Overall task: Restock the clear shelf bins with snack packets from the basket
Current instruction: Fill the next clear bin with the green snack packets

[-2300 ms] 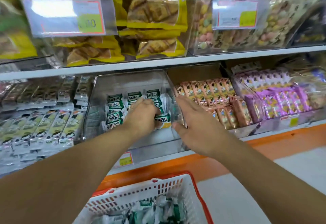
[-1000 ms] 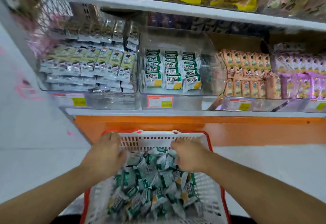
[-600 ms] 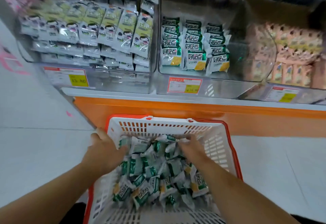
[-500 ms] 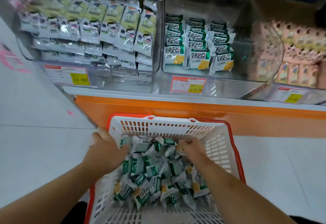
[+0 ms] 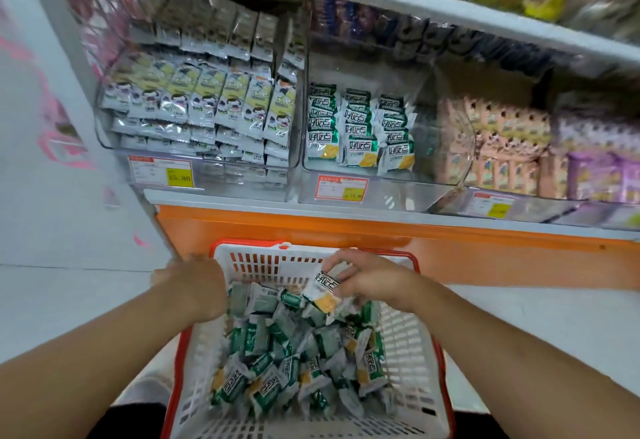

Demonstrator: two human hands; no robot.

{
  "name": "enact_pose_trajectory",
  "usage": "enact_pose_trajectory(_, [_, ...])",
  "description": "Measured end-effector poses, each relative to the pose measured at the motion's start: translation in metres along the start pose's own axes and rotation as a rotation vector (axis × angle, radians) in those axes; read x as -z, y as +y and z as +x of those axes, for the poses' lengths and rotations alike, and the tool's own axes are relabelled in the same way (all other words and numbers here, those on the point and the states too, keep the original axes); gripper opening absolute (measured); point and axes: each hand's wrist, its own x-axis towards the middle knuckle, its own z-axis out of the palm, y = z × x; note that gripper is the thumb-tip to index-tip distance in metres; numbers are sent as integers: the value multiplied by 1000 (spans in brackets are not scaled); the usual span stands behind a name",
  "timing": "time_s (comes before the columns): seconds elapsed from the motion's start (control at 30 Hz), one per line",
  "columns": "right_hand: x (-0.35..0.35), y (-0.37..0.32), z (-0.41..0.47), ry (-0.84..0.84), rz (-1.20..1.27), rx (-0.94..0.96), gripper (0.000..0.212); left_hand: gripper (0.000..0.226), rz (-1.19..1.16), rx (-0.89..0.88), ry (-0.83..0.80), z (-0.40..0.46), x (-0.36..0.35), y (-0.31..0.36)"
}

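Blurring at upper right, shelf goods are going unreadable. Right hand [image 5: 372,281] is pinching a green-and-white packet [image 5: 325,288] above the white basket [image 5: 412,362]; left hand [image 5: 195,286] is covering the basket's corner, finger state unclear. Part-filled clear bin [image 5: 429,99] is sitting beyond, flanked by fuller bins.

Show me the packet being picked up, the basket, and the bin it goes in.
held packet [image 5: 325,289], head view, printed front.
basket [image 5: 263,260], head view, white far wall.
green-packet bin [image 5: 446,127], head view, clear right wall.

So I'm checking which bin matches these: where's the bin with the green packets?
In the head view, the green-packet bin sits centre on the lower shelf, between the grey-packet bin and the pink packets, above the basket.
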Motion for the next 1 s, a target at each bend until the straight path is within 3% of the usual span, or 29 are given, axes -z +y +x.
enact_pose_trajectory(0.03, [6, -13, -16, -34, -39, 41, 38, 53, 12, -126, 14, -10, 15, 2])
enact_pose_trajectory(0.1, [18, -37, -47, -85, -87, 135, 37, 47, -176, -352, -61, -30, 40, 9])
enact_pose_trajectory(0.17, [25, -60, -76, -95, -100, 250, 36, 51, -583, -493, -176, -56, 61, 19])
enact_pose_trajectory(0.23, [29, -79, -100, -63, -115, 364, 34, 39, -968, -597, -269, -82, 76, 29])
enact_pose_trajectory(0.33, [29, -96, -121, 82, -158, 479, 36, 19, -1120, -671, -88, -103, 97, 38])
enact_pose_trajectory(0.5, [41, -117, -106, 479, -257, 630, 31, 25, -1262, -580, 105, -95, 118, 34])
enact_pose_trajectory(0.63, [78, -140, -73, 659, -307, 630, 29, 9, -1204, -376, 145, -71, 114, 24])
enact_pose_trajectory(0.8, [104, -152, -1, 609, -480, 507, 30, 11, -1169, -237, 122, -52, 113, 13])
enact_pose_trajectory(0.9, [103, -152, 30, 545, -571, 511, 32, 8, -1166, -209, 115, -46, 115, 13])
enact_pose_trajectory(1.0, [99, -151, 49, 586, -749, 527, 34, 5, -1154, -199, 118, -45, 116, 16])
